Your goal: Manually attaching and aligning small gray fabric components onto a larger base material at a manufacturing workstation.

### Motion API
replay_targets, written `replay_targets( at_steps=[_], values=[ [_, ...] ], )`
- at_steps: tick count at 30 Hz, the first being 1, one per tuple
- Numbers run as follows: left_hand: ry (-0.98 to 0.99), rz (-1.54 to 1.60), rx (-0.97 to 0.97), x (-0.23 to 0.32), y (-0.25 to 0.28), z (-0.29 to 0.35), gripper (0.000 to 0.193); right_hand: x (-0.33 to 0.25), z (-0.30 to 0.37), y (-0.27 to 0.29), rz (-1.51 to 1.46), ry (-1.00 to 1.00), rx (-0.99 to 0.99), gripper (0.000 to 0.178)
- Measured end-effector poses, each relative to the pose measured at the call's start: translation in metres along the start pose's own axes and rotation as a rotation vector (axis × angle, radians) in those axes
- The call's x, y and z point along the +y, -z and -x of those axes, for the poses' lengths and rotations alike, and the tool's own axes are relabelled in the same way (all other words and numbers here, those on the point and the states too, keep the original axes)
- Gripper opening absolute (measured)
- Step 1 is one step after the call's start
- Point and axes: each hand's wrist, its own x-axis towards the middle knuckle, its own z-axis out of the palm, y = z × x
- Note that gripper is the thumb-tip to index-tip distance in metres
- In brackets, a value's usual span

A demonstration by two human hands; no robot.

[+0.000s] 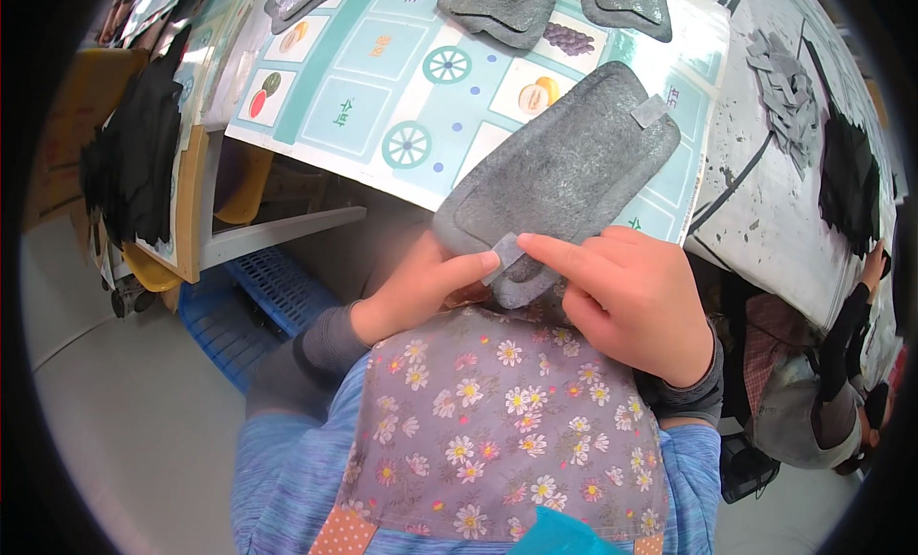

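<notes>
Left hand point(406, 285): pinches our grey pad point(564, 153), perhaps steadying it.
Right hand point(641, 292): forefinger straight, touching the tab point(508, 252) between hands; whether curled fingers grip, we cannot tell.

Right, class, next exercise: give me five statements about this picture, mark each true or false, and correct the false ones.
1. The right hand has its index finger at the small strip on the nearest grey pad. True.
2. The left hand is far from that strip. False: the left hand has its thumb at it.
3. The apron is plain. False: the apron has printed flowers.
4. Fruit pictures show beside the pad. True.
5. Loose grey strips lie left of the pad. False: the loose grey strips lie right.
</notes>
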Motion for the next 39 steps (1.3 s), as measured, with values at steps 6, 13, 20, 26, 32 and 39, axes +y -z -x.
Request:
replay_targets(
  at_steps=[6,13,20,26,32,39],
  values=[
    [-0.064,0.200,0.115,0.025,-0.035,0.003,0.035,0.002,0.002,-0.004,0.061,0.043,0.053,0.054],
    [-0.002,0.075,0.133,0.026,-0.026,0.004,0.040,0.002,0.002,0.006,0.075,0.193,0.140,0.049],
    [0.101,0.163,0.109,0.028,-0.029,0.008,0.044,0.010,0.037,0.008,-0.507,-0.301,0.460,0.027],
    [-0.007,0.167,0.125,0.045,-0.042,0.030,0.057,0.028,0.046,0.020,-1.208,-0.786,-0.086,0.031],
    [-0.143,0.171,0.125,0.041,-0.032,0.045,0.067,0.049,0.046,-0.005,-1.573,-0.699,-0.148,0.051],
    [-0.099,0.112,0.080,0.054,-0.042,0.055,0.093,0.045,0.026,-0.031,-2.115,-0.516,0.358,0.041]
  ],
)
